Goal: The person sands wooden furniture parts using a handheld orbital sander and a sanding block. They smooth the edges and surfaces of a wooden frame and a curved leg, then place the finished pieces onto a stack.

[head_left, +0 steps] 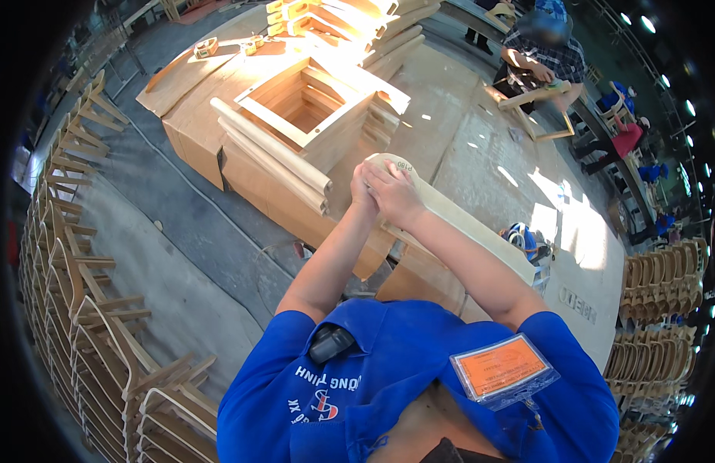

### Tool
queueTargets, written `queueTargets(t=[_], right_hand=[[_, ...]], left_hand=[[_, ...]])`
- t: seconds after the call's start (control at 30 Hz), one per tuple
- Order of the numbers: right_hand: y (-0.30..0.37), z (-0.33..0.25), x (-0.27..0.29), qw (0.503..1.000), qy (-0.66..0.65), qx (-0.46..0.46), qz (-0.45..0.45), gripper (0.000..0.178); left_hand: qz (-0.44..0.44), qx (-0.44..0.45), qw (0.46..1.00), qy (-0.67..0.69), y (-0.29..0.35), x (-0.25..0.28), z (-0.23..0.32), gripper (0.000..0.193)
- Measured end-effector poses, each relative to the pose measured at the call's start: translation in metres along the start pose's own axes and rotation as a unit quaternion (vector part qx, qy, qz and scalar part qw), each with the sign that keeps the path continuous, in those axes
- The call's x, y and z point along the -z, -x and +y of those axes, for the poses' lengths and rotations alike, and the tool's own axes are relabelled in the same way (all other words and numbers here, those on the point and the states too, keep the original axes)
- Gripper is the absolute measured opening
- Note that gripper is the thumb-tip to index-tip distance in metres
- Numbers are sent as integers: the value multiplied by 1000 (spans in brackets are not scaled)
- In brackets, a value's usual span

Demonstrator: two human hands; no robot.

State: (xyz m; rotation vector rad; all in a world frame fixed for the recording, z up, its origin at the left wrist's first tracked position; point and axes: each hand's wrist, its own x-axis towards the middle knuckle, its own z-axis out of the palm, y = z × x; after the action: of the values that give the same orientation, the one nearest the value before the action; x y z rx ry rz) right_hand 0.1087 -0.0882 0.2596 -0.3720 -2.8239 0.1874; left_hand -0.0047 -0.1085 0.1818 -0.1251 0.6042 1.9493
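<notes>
At the middle, my left hand (pixel 363 187) and my right hand (pixel 397 194) are close together, with fingers curled and pressed over a pale piece of sandpaper (pixel 404 167) with printed backing. The right hand partly covers the left. From under them a long pale board-like strip (pixel 473 233) runs toward the lower right; whether the sandpaper is part of it, I cannot tell. Just beyond my hands stands an open wooden frame box (pixel 315 141). Several rounded wooden rails (pixel 273 158) lie along its near left side.
A cardboard-covered bench (pixel 189 150) carries sunlit stacked wooden parts (pixel 319 19) and tape rolls (pixel 206 48). A blue tool-like object (pixel 519 238) sits at right. Chair frames (pixel 103 324) line the left; more stacked frames (pixel 658 289) stand right. A person (pixel 544 58) handles a wooden frame (pixel 536 100).
</notes>
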Motion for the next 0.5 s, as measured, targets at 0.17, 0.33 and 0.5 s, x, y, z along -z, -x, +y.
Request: queueTargets(t=[0.17,0.33,0.5], right_hand=[[8,2,0,998,4,-37,-45,47],[-2,1,-7,999,28,-38,-27,47],[2,4,-2,1000,-17,-11,-10,48]], left_hand=[[-62,-55,995,-55,-16,10,-1,46],[-61,0,997,44,-16,25,-8,39],[-8,-38,999,-32,-24,21,-10,44]])
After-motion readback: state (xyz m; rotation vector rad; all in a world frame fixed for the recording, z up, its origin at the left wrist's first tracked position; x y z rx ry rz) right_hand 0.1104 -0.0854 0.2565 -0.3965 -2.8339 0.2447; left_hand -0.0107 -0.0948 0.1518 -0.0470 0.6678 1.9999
